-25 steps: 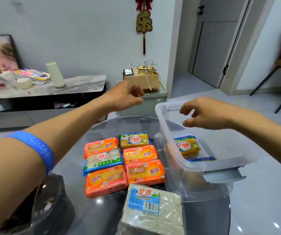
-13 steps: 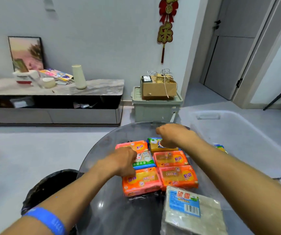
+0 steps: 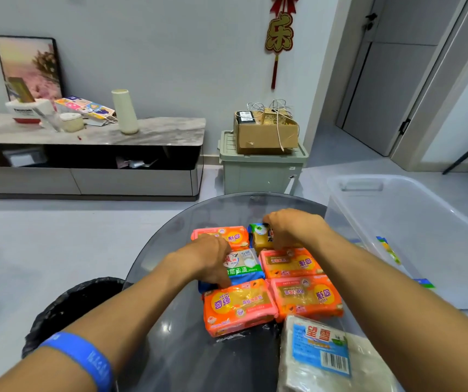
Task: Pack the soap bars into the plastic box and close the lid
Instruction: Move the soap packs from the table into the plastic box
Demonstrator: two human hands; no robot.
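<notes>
A: Where are the soaps?

B: Six wrapped bars lie in a two-by-three block on the round glass table. The left hand lies over the blue-and-white bar, fingers curled round its left edge. The right hand is clamped over the green-yellow bar, fingers bent down on it. I cannot tell whether either bar is off the glass.

A: And round the hands?

B: Beyond the left hand lies an orange bar; nearer than it, a bigger orange bar. Nearer than the right hand lie two more orange ones, one touching the next. Closest to the person is a grey pack with a blue label.

A: The box?

B: The clear box stands to the right of the right hand, open, with at least one bar seen dimly through its wall.

A: The room?

B: Under the left forearm, a black bin. Far ahead, a low cabinet with a cream vase, a green crate carrying a carton, a red ornament on the wall, a grey door.

A: What changed?

B: A second ago both hands were raised, the right over the box. Half a second ago they had dropped onto these same two bars; they are closed more tightly now.
</notes>
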